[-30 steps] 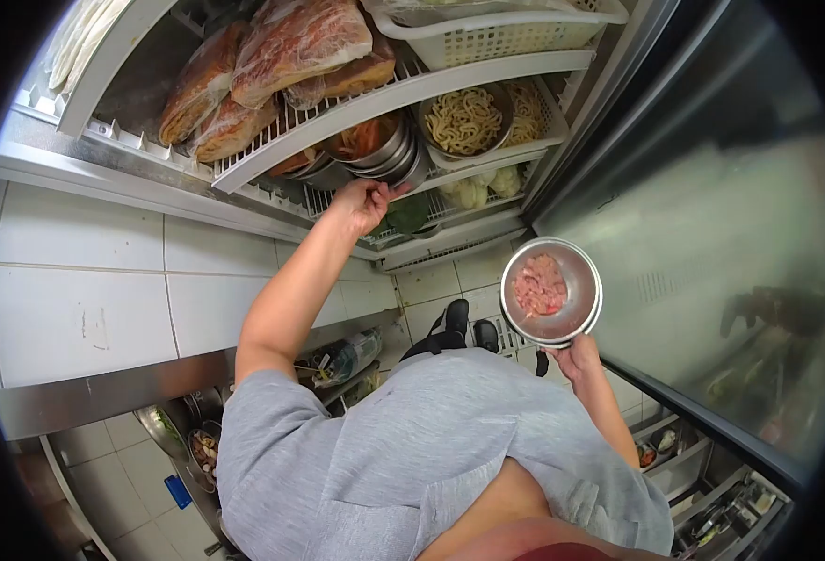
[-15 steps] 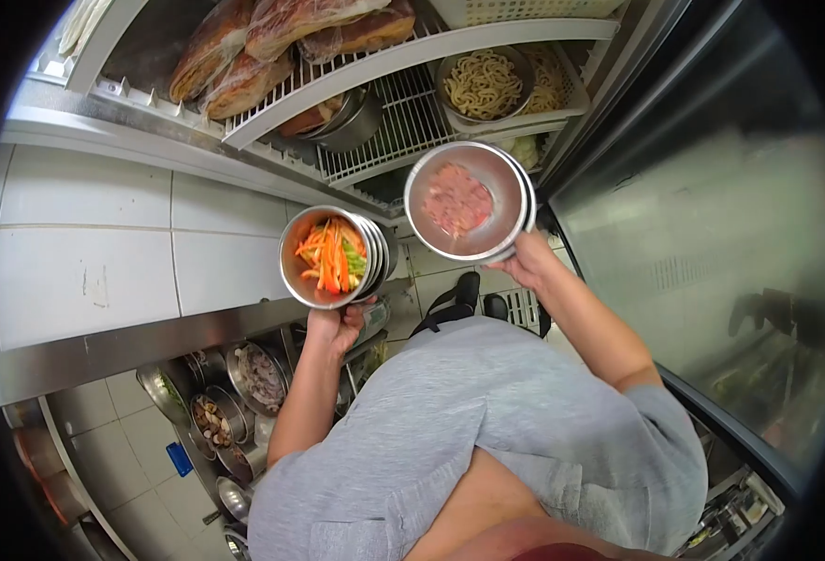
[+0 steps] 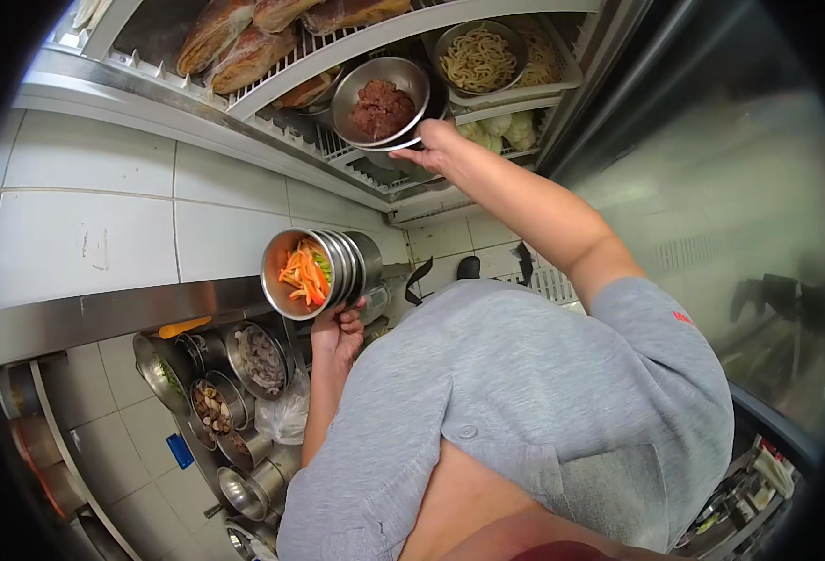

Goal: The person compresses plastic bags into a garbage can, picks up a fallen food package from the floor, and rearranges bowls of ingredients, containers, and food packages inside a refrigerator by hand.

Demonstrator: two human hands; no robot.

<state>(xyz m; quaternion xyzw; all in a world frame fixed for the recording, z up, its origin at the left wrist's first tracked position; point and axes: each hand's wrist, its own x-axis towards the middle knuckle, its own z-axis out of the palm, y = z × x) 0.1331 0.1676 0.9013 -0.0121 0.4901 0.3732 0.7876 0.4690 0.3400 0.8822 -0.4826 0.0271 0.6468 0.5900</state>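
- Metal bowl [image 3: 375, 69] with minced or chopped meat [image 3: 382, 108] is at the front of the open refrigerator, by the wire shelf [image 3: 326, 142]; I cannot tell if its base rests there.
- The right hand [image 3: 428, 150] is partly closed on the lower right edge of this bowl; some fingers are hidden. If this one-sided hold turns, the bowl could tip and the meat could slide over the rim.
- If the base catches the shelf's front edge, the bowl could stop suddenly and tilt.
- The noodle bowl [image 3: 527, 62] stands near, to the right. A careless sideways move could make the two knock together.
- The left hand [image 3: 340, 334] has its fingers curled under the stack of metal containers [image 3: 348, 269]; its full grip cannot be seen. The stack carries orange and green vegetable strips [image 3: 306, 273] and looks tilted. Because one hand supports several pieces, they could slip apart, in my judgement.
- Below that stack, a bowl of pale food [image 3: 260, 360] is uncovered, so strips falling from above could land in it.
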